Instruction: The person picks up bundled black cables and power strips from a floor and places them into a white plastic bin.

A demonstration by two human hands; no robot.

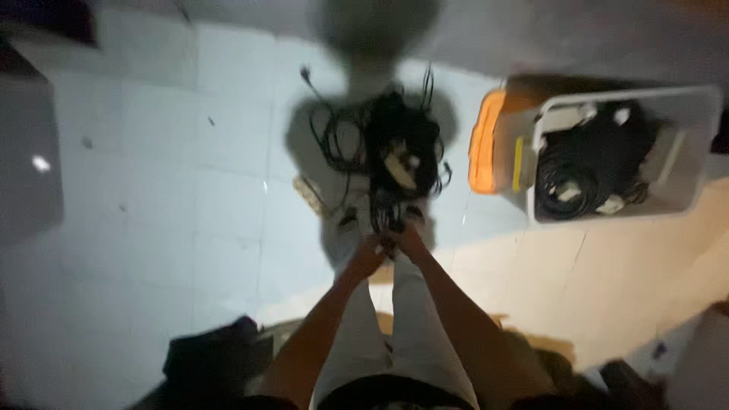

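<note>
A: Pale grey tiled floor (152, 190) fills most of the head view; whole frame is motion-blurred. Landmark for this entry: the tangle of black cables (399, 148).

B: Largest thing beside it?

A: Translucent plastic bin (702, 144), well to the right of the tangle, tipped toward the camera. It holds a coil of black cable (577, 178) and some pale pieces, too blurred to identify. An orange lid (486, 140) leans against the bin's side that faces the tangle.

B: The tangle itself?

A: On the floor, directly ahead of the person's pale trousers (410, 334). Loose loops spread to its left; a beige power strip (310, 193) lies just at its lower left.

B: Hands?

A: Both arms reach down to the tangle's near edge. Left hand (367, 258) and right hand (410, 239) are close together, apparently touching the nearest cables. Fingers look curled, but blur prevents confirming a grasp: cannot tell for either.
</note>
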